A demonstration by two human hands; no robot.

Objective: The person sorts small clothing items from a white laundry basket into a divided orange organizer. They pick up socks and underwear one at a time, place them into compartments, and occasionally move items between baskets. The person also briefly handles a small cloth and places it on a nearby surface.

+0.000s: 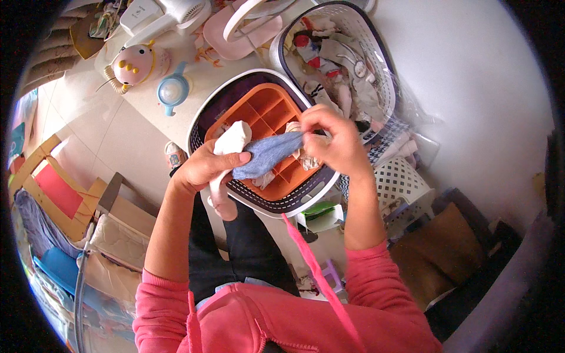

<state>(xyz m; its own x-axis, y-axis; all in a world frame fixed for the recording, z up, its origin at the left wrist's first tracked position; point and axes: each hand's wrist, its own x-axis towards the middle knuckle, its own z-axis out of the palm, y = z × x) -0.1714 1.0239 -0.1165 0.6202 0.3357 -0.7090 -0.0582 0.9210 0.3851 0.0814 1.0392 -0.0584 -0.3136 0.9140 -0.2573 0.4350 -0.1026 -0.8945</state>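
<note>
Between my two hands a blue knitted sock (271, 154) is stretched out. My left hand (201, 167) grips its wider end under the thumb, together with a white sock (235, 136) whose pinkish end hangs below the palm. The fingertips of my right hand (337, 141) pinch the blue sock's narrow end. Directly beneath is an orange divided tray (251, 106) with square compartments. Some hold pale, bunched cloth pieces (293, 128), partly covered by my hands and the sock. The tray rests in a dark basket with a white rim (196, 125).
A second basket (388, 57) of loose socks (353, 57) stands behind to the right. On the table are a blue-handled cup (173, 90), a pink animal-shaped object (134, 66) and a white hair dryer (170, 20). A white perforated basket (399, 181) sits lower right.
</note>
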